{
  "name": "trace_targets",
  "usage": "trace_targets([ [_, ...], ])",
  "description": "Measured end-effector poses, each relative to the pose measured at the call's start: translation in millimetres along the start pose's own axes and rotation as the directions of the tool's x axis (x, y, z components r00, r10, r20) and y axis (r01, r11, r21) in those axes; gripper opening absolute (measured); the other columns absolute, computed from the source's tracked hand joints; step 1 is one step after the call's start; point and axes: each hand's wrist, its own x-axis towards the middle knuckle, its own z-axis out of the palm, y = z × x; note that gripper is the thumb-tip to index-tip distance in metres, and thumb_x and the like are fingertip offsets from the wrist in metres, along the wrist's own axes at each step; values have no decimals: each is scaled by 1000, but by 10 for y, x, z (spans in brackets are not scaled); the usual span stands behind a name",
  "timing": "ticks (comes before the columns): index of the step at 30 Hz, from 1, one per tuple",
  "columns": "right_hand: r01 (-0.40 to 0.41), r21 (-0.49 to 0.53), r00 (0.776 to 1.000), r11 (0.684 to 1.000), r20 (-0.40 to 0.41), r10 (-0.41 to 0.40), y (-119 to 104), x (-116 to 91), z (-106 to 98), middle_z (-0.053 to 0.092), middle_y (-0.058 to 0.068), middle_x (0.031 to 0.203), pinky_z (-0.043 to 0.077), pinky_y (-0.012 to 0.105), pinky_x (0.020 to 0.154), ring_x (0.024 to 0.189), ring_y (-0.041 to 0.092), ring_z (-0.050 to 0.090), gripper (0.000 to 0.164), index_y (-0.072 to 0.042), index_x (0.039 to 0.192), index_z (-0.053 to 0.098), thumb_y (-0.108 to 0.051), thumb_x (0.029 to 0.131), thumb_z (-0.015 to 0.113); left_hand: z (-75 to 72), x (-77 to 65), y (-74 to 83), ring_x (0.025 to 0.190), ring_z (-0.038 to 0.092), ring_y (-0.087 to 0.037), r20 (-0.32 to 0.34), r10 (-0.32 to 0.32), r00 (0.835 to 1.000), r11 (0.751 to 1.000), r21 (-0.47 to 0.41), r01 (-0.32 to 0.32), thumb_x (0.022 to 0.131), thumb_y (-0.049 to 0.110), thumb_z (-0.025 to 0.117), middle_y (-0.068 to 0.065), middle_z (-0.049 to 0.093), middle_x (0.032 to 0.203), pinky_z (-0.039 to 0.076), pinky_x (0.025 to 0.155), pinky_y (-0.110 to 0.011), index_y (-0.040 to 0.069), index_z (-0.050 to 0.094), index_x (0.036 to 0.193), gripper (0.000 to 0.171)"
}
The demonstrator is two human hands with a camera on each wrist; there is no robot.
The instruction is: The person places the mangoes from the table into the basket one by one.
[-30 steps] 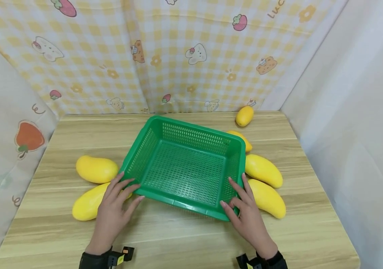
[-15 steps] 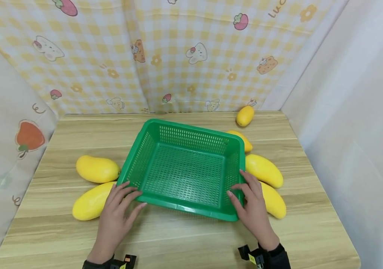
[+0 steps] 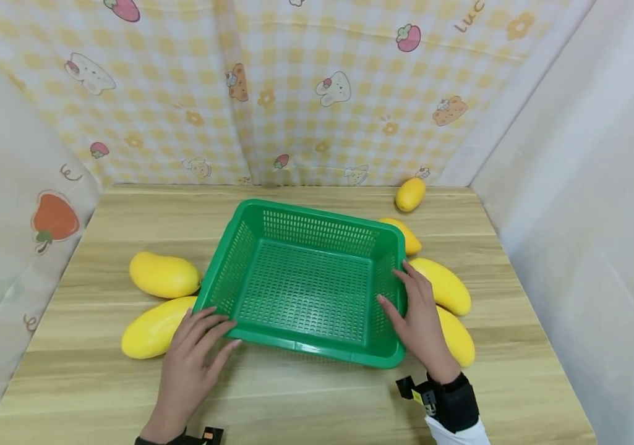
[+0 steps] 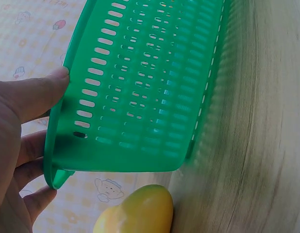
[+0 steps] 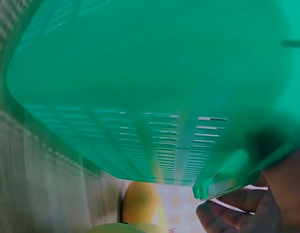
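Observation:
A green plastic basket (image 3: 305, 290) with perforated walls stands at a slant in the middle of the table, nothing inside. At its near left corner my left hand (image 3: 191, 361) grips the rim, fingers over the edge. The left wrist view shows the thumb on the near side of the rim (image 4: 58, 111) and fingers behind it. My right hand (image 3: 422, 324) holds the right side, thumb inside and fingers along the outside. Fingers curl under the basket's lip (image 5: 223, 187) in the right wrist view.
Two yellow mangoes (image 3: 163, 275) lie left of the basket, the nearer one (image 3: 152, 330) partly behind my left hand. Along the right side lie a mango (image 3: 443, 287), another (image 3: 457, 339), and a smaller yellow fruit (image 3: 402, 235). A small yellow fruit (image 3: 410, 194) sits at the back edge.
The basket has shifted slightly toward me and to the left at its left end. My right hand has slid forward along the right rim, away from the near corner.

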Motion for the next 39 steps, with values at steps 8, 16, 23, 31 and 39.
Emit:
trace_targets([
  [8, -93, 42, 996, 995, 6, 93, 50, 89, 13, 33, 24, 143, 36, 56, 98, 129, 39, 33, 60, 6, 138, 41, -15, 89, 68, -44, -38, 49, 95, 56, -28, -13, 28, 1000, 998, 62, -27, 94, 50, 52, -3, 67, 93, 29, 103, -39, 11, 74, 96, 45],
  [16, -172, 82, 984, 982, 61, 167, 109, 217, 4, 46, 21, 121, 46, 45, 79, 100, 33, 50, 58, 3, 137, 39, -25, 93, 63, -47, -63, 45, 88, 57, -22, -55, 96, 994, 995, -23, -97, 94, 43, 56, 0, 66, 90, 28, 106, -43, 11, 74, 93, 37],
  [23, -212, 73, 971, 975, 129, 201, 163, 360, -24, 59, 13, 97, 47, 36, 66, 80, 23, 55, 46, 3, 125, 51, -31, 95, 60, -29, -79, 56, 87, 58, -20, -44, 109, 993, 991, -69, -112, 96, 40, 54, 1, 65, 90, 27, 108, -46, 10, 74, 93, 36],
  [31, -249, 62, 955, 967, 185, 234, 209, 449, 14, 59, 11, 86, 46, 35, 64, 74, 23, 56, 37, 2, 115, 52, -31, 97, 55, -24, -76, 65, 86, 58, -20, -51, 116, 992, 990, -71, -120, 97, 37, 53, 1, 65, 89, 28, 107, -46, 11, 73, 91, 34],
  [39, -248, 148, 956, 957, 198, 217, 303, 461, 90, 58, 8, 81, 47, 34, 61, 69, 21, 55, 29, -4, 105, 54, -31, 97, 55, -16, -114, 64, 84, 59, -20, -59, 120, 991, 991, -55, -123, 97, 38, 54, 2, 65, 87, 28, 107, -45, 13, 73, 89, 33],
])
